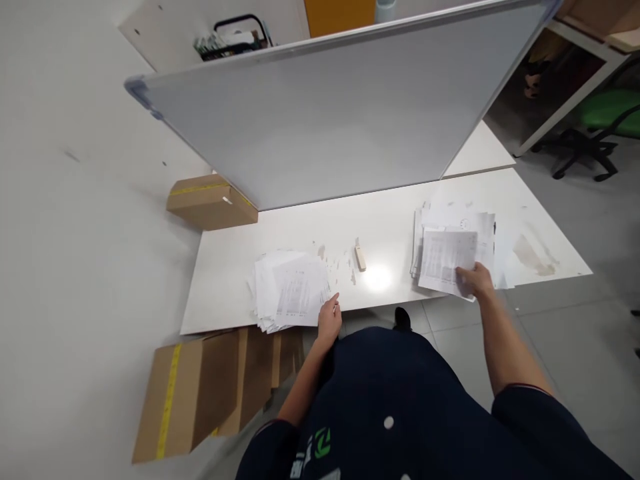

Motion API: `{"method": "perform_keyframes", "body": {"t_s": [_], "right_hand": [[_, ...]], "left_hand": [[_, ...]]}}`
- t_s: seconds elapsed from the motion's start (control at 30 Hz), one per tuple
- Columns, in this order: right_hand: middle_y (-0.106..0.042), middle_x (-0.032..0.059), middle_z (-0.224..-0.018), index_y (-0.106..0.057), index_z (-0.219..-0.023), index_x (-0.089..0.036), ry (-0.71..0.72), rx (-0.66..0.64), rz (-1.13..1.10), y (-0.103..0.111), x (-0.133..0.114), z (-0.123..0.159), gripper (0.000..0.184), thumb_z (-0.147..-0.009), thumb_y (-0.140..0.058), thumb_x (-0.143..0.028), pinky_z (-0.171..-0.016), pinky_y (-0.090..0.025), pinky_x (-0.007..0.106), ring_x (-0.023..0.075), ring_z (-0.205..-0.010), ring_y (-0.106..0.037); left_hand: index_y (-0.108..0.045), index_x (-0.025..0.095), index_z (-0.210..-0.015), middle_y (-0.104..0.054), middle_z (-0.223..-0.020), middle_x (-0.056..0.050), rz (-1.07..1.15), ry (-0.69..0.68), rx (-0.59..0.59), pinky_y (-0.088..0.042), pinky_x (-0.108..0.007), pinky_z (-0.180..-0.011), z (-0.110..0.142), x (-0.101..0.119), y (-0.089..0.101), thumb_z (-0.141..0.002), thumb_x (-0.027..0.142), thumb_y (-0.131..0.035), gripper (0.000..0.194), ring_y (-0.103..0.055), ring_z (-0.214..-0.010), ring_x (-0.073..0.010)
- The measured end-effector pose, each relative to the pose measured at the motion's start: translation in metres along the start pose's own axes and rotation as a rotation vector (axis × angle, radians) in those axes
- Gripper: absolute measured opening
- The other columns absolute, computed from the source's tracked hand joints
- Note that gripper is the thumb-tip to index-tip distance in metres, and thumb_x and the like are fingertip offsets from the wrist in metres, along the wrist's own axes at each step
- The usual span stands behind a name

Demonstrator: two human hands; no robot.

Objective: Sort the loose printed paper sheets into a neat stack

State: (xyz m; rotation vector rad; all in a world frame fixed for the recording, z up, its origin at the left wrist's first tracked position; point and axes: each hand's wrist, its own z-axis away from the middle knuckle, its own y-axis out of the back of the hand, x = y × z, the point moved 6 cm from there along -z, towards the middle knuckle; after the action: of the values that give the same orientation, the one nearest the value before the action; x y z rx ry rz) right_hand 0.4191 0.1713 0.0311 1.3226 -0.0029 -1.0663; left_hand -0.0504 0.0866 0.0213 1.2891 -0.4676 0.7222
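Note:
On the white table, a loose stack of printed papers lies at the left. My left hand is at this stack's lower right corner, fingers loosely extended, and I make out nothing in it. My right hand grips a printed sheet of paper by its lower right part, thumb on top and the other fingers underneath. Beneath and behind that sheet sits a second pile of papers, its edges uneven. Between the two piles rests a small pale block, wood-like.
A large whiteboard stands along the back of the table. One cardboard box is at the back left, and further boxes stand below the left front edge. A green chair is off to the right.

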Motion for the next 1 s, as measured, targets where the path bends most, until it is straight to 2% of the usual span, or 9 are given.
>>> {"method": "perform_keyframes", "body": {"t_s": [0.17, 0.27, 0.37, 0.5, 0.57, 0.63, 0.77, 0.9, 1.0], "right_hand": [[-0.056, 0.0299, -0.103, -0.050, -0.116, 0.002, -0.124, 0.087, 0.150, 0.028, -0.001, -0.014, 0.056, -0.068, -0.060, -0.024, -0.076, -0.043, 0.042, 0.0326, -0.094, -0.056], [-0.047, 0.0320, -0.117, -0.039, -0.127, 0.002, -0.064, 0.133, 0.195, 0.024, -0.017, -0.005, 0.064, -0.073, -0.056, -0.027, -0.086, -0.038, 0.046, 0.0346, -0.107, -0.048], [-0.052, 0.0238, -0.114, -0.043, -0.125, -0.003, 0.086, 0.060, 0.195, -0.011, -0.044, 0.017, 0.056, -0.077, -0.052, -0.029, -0.087, -0.038, 0.043, 0.0304, -0.103, -0.052], [-0.056, 0.0174, -0.109, -0.049, -0.119, -0.009, 0.320, -0.171, 0.176, -0.088, -0.083, 0.069, 0.045, -0.079, -0.048, -0.029, -0.078, -0.044, 0.034, 0.0207, -0.080, -0.059], [-0.054, 0.0145, -0.112, -0.050, -0.119, -0.013, 0.447, -0.308, 0.165, -0.124, -0.101, 0.102, 0.042, -0.080, -0.049, -0.029, -0.076, -0.045, 0.029, 0.0165, -0.076, -0.060], [-0.054, 0.0112, -0.111, -0.051, -0.118, -0.017, 0.560, -0.427, 0.161, -0.151, -0.114, 0.133, 0.040, -0.080, -0.049, -0.028, -0.075, -0.044, 0.027, 0.0149, -0.075, -0.059], [-0.054, 0.0090, -0.110, -0.052, -0.117, -0.020, 0.691, -0.574, 0.191, -0.174, -0.127, 0.171, 0.037, -0.081, -0.050, -0.026, -0.077, -0.042, 0.027, 0.0153, -0.078, -0.058], [-0.053, 0.0104, -0.111, -0.053, -0.116, -0.019, 0.723, -0.641, 0.251, -0.177, -0.128, 0.183, 0.035, -0.082, -0.048, -0.024, -0.076, -0.040, 0.026, 0.0155, -0.078, -0.058], [-0.052, 0.0115, -0.110, -0.052, -0.116, -0.017, 0.725, -0.674, 0.276, -0.179, -0.126, 0.185, 0.035, -0.082, -0.047, -0.022, -0.076, -0.039, 0.027, 0.0163, -0.079, -0.058]], "left_hand": [[-0.056, 0.018, -0.112, -0.062, -0.097, -0.008, -0.084, 0.132, 0.213, -0.041, -0.033, -0.086, 0.011, -0.020, 0.035, -0.084, 0.027, -0.037, 0.035, -0.053, -0.093, -0.0197], [-0.057, 0.017, -0.108, -0.059, -0.102, -0.010, -0.244, 0.277, 0.362, -0.037, -0.039, -0.090, 0.016, -0.035, 0.061, -0.082, 0.032, -0.043, 0.034, -0.049, -0.101, -0.0246], [-0.049, 0.018, -0.117, -0.049, -0.117, -0.013, -0.383, 0.482, 0.478, -0.036, -0.046, -0.089, 0.020, -0.054, 0.084, -0.077, 0.042, -0.051, 0.047, -0.041, -0.110, -0.0310], [-0.037, 0.020, -0.125, -0.037, -0.127, -0.016, -0.364, 0.735, 0.497, -0.035, -0.050, -0.088, 0.023, -0.083, 0.099, -0.069, 0.048, -0.059, 0.067, -0.035, -0.116, -0.0354], [-0.036, 0.020, -0.126, -0.037, -0.127, -0.017, -0.311, 0.793, 0.477, -0.035, -0.051, -0.088, 0.024, -0.094, 0.102, -0.068, 0.048, -0.060, 0.069, -0.036, -0.115, -0.0373], [-0.036, 0.018, -0.126, -0.039, -0.124, -0.019, -0.273, 0.802, 0.465, -0.036, -0.052, -0.086, 0.024, -0.102, 0.103, -0.068, 0.047, -0.061, 0.069, -0.038, -0.114, -0.0380], [-0.041, 0.016, -0.122, -0.044, -0.118, -0.018, -0.210, 0.763, 0.470, -0.038, -0.046, -0.088, 0.023, -0.111, 0.106, -0.071, 0.039, -0.060, 0.060, -0.044, -0.111, -0.0328], [-0.050, 0.015, -0.115, -0.052, -0.109, -0.015, -0.131, 0.717, 0.506, -0.040, -0.038, -0.088, 0.022, -0.118, 0.115, -0.075, 0.028, -0.056, 0.042, -0.052, -0.103, -0.0254], [-0.057, 0.015, -0.104, -0.059, -0.096, -0.011, -0.076, 0.689, 0.535, -0.039, -0.037, -0.091, 0.021, -0.126, 0.126, -0.072, 0.023, -0.057, 0.033, -0.055, -0.097, -0.0233]]}}
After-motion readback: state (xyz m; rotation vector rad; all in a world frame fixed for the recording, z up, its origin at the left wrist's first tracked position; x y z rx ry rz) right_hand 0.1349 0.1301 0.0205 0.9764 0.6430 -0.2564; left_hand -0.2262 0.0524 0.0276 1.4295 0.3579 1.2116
